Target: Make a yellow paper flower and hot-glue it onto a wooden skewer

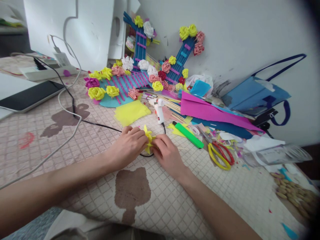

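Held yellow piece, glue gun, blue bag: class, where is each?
Held yellow piece (149,136), head view, near its middle.
Glue gun (160,114), head view, on its handle.
Blue bag (243,91), head view, on its side.

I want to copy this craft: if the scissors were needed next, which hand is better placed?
Probably the right hand: the scissors lie on its side, closer than to the left hand. Both seem to pinch the yellow piece, so it might need to let go.
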Demonstrator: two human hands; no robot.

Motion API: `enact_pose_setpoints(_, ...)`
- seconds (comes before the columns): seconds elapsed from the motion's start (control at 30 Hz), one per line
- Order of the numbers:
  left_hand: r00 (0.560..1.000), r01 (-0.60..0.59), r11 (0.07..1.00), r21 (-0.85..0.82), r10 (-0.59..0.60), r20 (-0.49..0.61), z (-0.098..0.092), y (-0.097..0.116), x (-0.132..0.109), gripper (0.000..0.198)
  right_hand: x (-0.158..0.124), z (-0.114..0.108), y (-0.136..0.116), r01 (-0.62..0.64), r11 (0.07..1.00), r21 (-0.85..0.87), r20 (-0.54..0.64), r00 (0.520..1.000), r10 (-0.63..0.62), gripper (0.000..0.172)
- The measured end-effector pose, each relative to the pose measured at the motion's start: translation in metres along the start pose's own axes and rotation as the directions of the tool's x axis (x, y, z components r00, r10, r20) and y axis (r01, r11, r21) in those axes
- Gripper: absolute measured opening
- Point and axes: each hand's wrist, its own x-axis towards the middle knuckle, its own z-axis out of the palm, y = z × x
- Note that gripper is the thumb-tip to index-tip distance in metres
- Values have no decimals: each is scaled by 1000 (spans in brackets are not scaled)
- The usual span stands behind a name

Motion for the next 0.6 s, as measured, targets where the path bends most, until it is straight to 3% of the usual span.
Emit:
enact_pose_setpoints(0.33, 999, 1, 1000, -7, -2, -38, 0, 0, -1, 12, 2, 0, -1, 11, 1000, -18, 32, 999, -11, 18)
enact_pose_setpoints(0.6, 997, 31, 999, -33, -33, -66, 1, 0, -2, 12, 0, -4, -9, 3, 999, -37, -126, 992, -7, 16)
